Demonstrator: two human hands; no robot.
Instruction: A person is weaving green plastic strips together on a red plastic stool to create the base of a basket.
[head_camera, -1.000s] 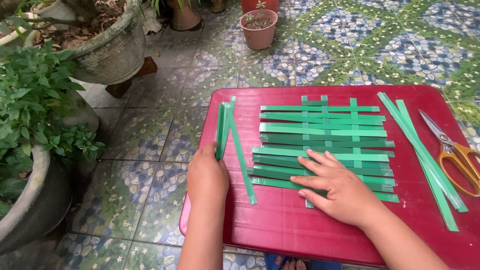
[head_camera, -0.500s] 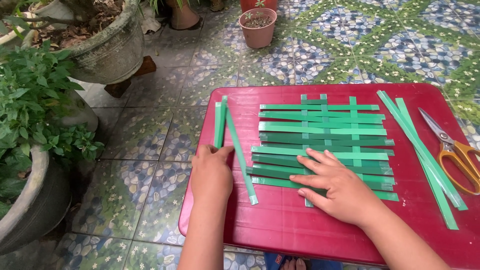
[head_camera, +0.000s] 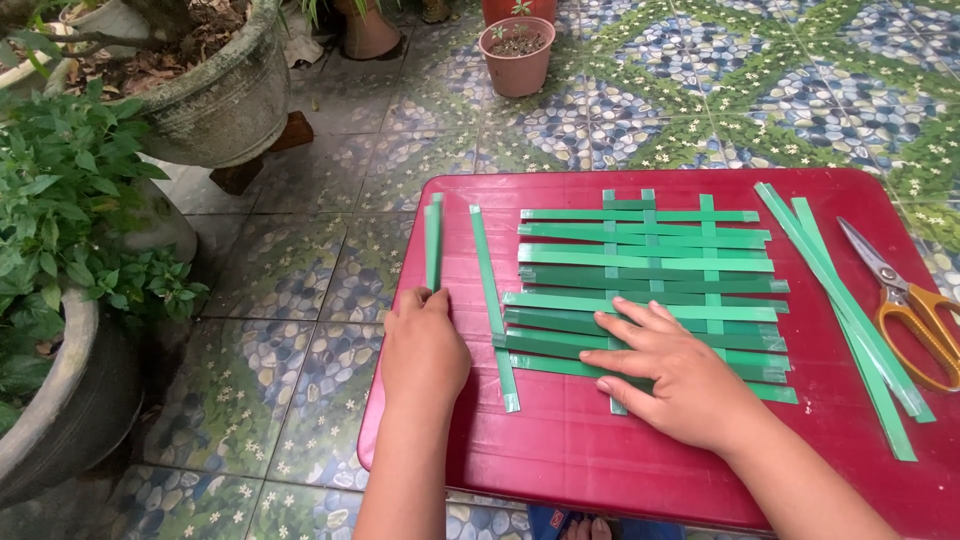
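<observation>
A woven mat of green strips (head_camera: 650, 280) lies on a red tray table (head_camera: 560, 450). My right hand (head_camera: 675, 375) rests flat on the mat's near edge, fingers spread, pressing it down. My left hand (head_camera: 425, 345) lies on the table at the left, its fingertips touching the near end of a short bundle of green strips (head_camera: 433, 240). A single long green strip (head_camera: 492, 300) lies loose between my left hand and the mat.
More loose green strips (head_camera: 840, 300) lie at the right of the table, with orange-handled scissors (head_camera: 910, 305) beside them. Potted plants stand at the left (head_camera: 70, 240), a large stone pot (head_camera: 215, 95) and a small pink pot (head_camera: 518, 55) on the tiled floor.
My left hand has slid left, pulling the bundle of strips away from the single long strip, which now lies apart. The right hand has stayed on the mat.
</observation>
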